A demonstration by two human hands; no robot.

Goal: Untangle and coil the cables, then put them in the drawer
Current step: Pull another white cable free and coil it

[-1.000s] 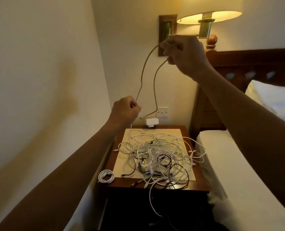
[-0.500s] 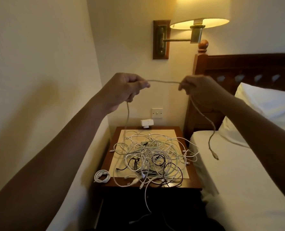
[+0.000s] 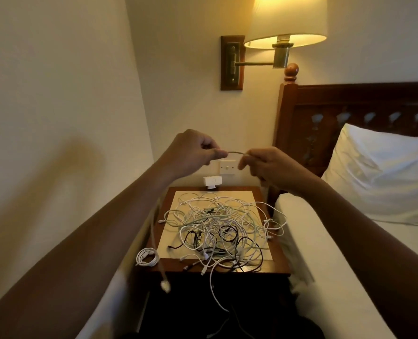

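Both hands hold one beige braided cable (image 3: 234, 153) in the air above the nightstand (image 3: 280, 265). My left hand (image 3: 193, 152) pinches it between thumb and fingers, and a long blurred end hangs from that hand to a white plug (image 3: 165, 286). My right hand (image 3: 266, 167) grips the cable close beside it, a short arched stretch between the two. A tangled heap of white, grey and black cables (image 3: 217, 231) lies on the nightstand's cream mat. One small coiled white cable (image 3: 148, 257) sits at the front left corner. No drawer is visible.
A white cable (image 3: 214, 289) trails over the nightstand's front edge. A white adapter (image 3: 210, 181) is below the wall switch (image 3: 227, 167). A lit wall lamp (image 3: 283, 33) hangs above. The bed with a pillow (image 3: 379, 182) and a dark headboard (image 3: 349, 106) lies right; a wall is left.
Both hands have come down and closer together, shortening the stretch of cable between them. The free end that hung from my right hand now hangs from my left.
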